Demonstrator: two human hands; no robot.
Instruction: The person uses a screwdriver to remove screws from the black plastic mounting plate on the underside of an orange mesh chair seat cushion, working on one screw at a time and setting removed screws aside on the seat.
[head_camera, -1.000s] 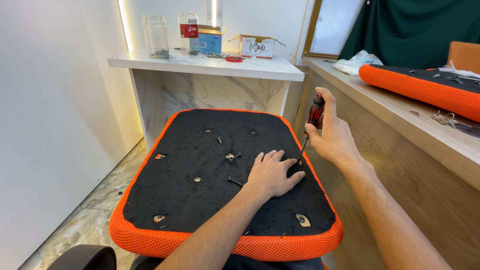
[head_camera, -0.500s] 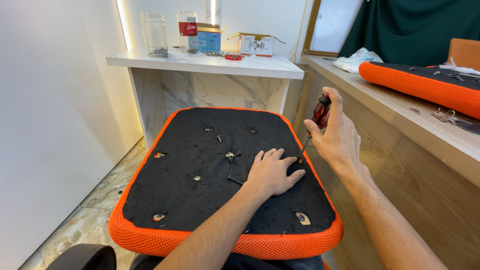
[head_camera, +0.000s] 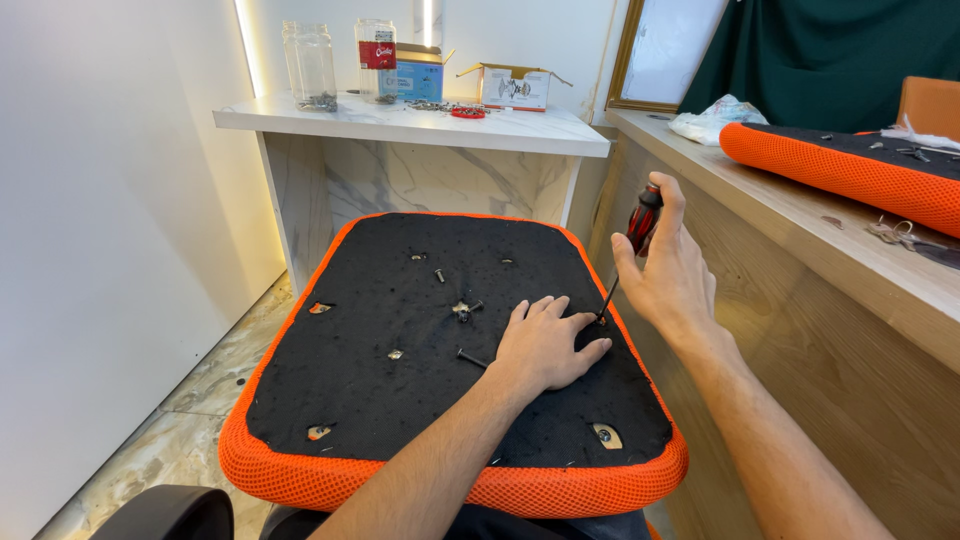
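Black-felted seat cushion (head_camera: 400, 330) pinned flat by the spread left hand (head_camera: 545, 345); right hand (head_camera: 670, 275), gripping the screwdriver (head_camera: 630, 245), should stay upright over the screw.

White wall (head_camera: 100, 250) at left, marble-patterned floor (head_camera: 190, 420), white marble-look shelf (head_camera: 410, 125), wooden counter (head_camera: 800, 230), dark green curtain (head_camera: 800, 50), lit vertical strip light (head_camera: 243, 40).

Single head view, looking steeply down, close over seat cushion (head_camera: 400, 300).

I see matt black felt on the seat (head_camera: 400, 300), orange mesh rim, glossy marble shelf (head_camera: 420, 125), wood counter (head_camera: 800, 230).
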